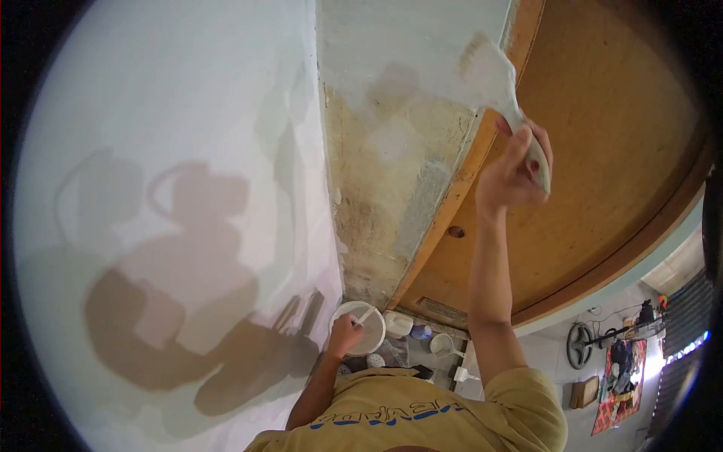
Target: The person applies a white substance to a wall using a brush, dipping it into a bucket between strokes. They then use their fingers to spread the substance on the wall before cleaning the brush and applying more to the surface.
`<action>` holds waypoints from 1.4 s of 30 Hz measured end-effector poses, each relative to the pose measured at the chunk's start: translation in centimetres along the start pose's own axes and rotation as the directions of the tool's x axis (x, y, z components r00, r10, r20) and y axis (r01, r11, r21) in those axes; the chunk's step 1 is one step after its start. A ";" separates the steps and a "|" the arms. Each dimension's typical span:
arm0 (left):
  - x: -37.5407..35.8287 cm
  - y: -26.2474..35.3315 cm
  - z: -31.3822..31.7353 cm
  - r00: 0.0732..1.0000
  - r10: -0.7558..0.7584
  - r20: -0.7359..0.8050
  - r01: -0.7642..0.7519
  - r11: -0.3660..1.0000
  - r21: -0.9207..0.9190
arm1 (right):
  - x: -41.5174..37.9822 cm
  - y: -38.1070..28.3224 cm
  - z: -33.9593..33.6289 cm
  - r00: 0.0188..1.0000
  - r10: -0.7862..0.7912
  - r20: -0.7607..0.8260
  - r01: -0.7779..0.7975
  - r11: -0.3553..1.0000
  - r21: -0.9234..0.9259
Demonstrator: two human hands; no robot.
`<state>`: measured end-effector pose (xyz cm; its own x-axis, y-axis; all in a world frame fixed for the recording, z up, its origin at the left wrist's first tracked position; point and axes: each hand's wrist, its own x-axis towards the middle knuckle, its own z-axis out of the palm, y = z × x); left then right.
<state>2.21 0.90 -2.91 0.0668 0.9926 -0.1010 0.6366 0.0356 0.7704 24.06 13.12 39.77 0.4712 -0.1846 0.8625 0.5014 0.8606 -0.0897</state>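
My right hand [516, 169] is raised and wrapped round the handle of a wide paintbrush [497, 83]. The brush is coated in white paint, its bristles against the upper wall panel [407, 45] beside the wooden frame. Low down, my left hand [345, 335] is closed over the left side of a round white bucket [370, 340]. From its fingers a pale narrow strip [367, 315] sticks out across the bucket's mouth; its kind I cannot make out. Below the brush, the panel has bare, stained, brownish patches [369, 181], with white above.
A brown wooden door [595, 143] stands at the right in an orange-brown frame [433, 248]. A white jug [398, 324] and a small white pot [442, 345] stand near the bucket. A white wall [188, 98] carries my shadow. A red cloth with items [621, 384] lies far right.
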 end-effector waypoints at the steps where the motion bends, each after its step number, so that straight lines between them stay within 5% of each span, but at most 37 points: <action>1: -0.3 0.6 -0.6 1.000 0.000 -0.001 0.000 1.000 0.000 | 0.1 0.6 1.0 1.000 0.000 0.000 0.000 1.000 0.001; 9: -1.7 -1.0 -1.0 0.991 -0.131 0.007 0.131 0.990 -0.053 | -0.4 4.8 4.8 0.972 -0.194 0.133 0.188 0.981 0.053; 12: -1.8 -1.8 -0.9 0.991 -0.129 -0.020 0.129 0.991 0.022 | -0.1 3.6 3.8 0.991 -0.052 0.123 0.043 0.996 0.075; 18: -1.5 -1.4 -1.5 0.979 -0.202 0.019 0.203 0.977 -0.060 | 1.3 3.7 4.4 0.983 -0.163 0.086 0.157 0.985 0.077; 22: -1.9 0.0 -2.6 0.985 -0.160 0.058 0.161 0.987 -0.009 | 0.6 4.1 4.2 0.957 -0.212 0.197 0.202 0.977 0.069; 25: -2.1 -1.0 -2.1 0.989 -0.140 0.045 0.142 0.989 -0.043 | 0.8 3.5 3.9 0.982 -0.069 0.175 0.055 0.995 0.079; 33: -1.8 -1.0 -1.1 0.996 -0.055 -0.074 0.049 0.995 -0.084 | 8.8 4.6 6.9 0.937 -0.321 -0.139 0.340 0.929 0.146; 36: -1.6 -1.2 -0.7 0.998 -0.053 -0.014 0.053 0.998 -0.030 | 9.9 3.6 7.8 0.928 -0.371 0.029 0.368 0.927 0.078; 42: -1.4 -1.7 -0.1 1.000 -0.005 -0.030 0.005 1.000 -0.001 | 9.9 2.2 7.3 0.963 -0.268 0.039 0.264 0.961 0.086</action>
<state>1.01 -0.56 -4.03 0.0408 0.9955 -0.0856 0.6359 0.0402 0.7707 24.56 16.64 51.78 0.2914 -0.3897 0.8736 0.5435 0.8190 0.1841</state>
